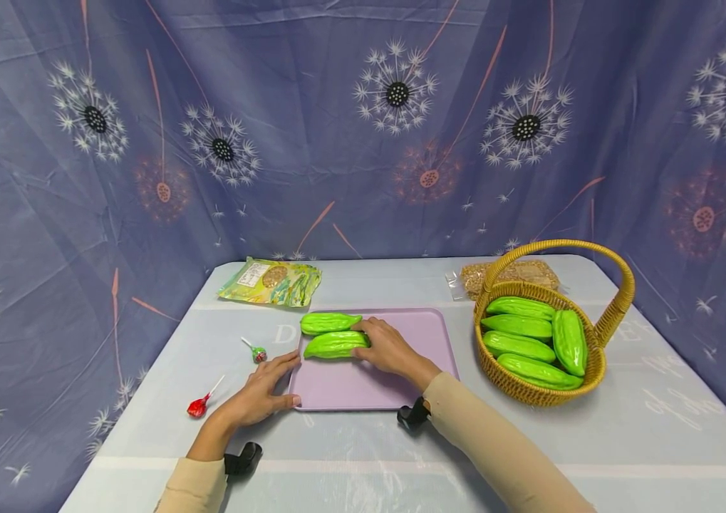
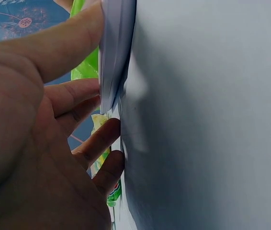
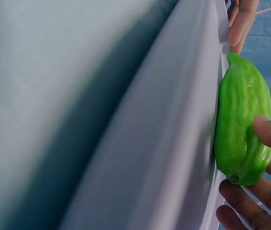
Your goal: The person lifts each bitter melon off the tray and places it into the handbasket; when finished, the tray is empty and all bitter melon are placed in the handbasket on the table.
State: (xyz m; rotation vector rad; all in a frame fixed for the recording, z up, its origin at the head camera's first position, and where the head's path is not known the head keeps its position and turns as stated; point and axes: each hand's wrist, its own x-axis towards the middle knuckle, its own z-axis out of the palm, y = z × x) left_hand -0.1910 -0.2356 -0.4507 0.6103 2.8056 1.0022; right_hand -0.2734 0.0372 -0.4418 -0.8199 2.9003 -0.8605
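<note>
Two glossy green ridged gourds lie side by side on the left part of a lilac tray [image 1: 401, 385]. My right hand [image 1: 388, 345] holds the nearer gourd [image 1: 330, 345] by its right end; in the right wrist view the thumb lies on one side of this gourd [image 3: 243, 120] and fingertips [image 3: 236, 191] are at its end. The farther gourd [image 1: 327, 323] sits just behind it. My left hand [image 1: 256, 395] rests at the tray's front left corner, fingers spread along the left side and thumb at the front edge. In the left wrist view, thumb and forefinger touch the tray rim [image 2: 111, 52].
A wicker basket [image 1: 497, 377] with a tall handle holds several more green gourds, right of the tray. Two lollipops, one red [image 1: 198, 407] and one green [image 1: 258, 353], lie at left. A patterned snack bag [image 1: 295, 285] and a clear packet [image 1: 529, 272] lie at the back.
</note>
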